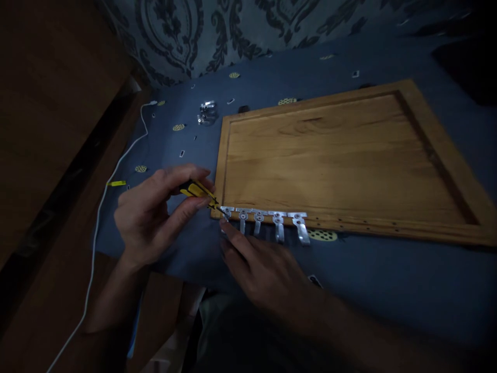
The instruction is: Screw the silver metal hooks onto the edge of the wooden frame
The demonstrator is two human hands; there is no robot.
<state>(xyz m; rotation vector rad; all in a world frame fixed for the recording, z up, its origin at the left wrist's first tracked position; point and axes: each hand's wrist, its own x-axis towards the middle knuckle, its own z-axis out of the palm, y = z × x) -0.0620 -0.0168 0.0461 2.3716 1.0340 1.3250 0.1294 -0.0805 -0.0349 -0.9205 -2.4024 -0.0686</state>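
Note:
My left hand [159, 212] pinches a yellow-and-black screwdriver [197, 190] between thumb and fingers. Its tip points down to the right and meets the leftmost metal hinge [227, 211] at the corner of a wooden panel [310, 160]. My right hand [264, 264] lies below the panel's near edge, its index fingertip against the lower part of that same hinge. Its other fingers are bent and partly hidden. To the right along the edge sit several more silver hinges [278, 218], their arms sticking out over the near side.
Loose metal pieces [207, 113] lie on the blue patterned cloth [166, 145] beyond the panel's left corner. A white cable [101, 207] with a yellow tag [116, 183] runs down the left side by brown wooden furniture [50, 103]. Patterned fabric [248, 31] rises at the back.

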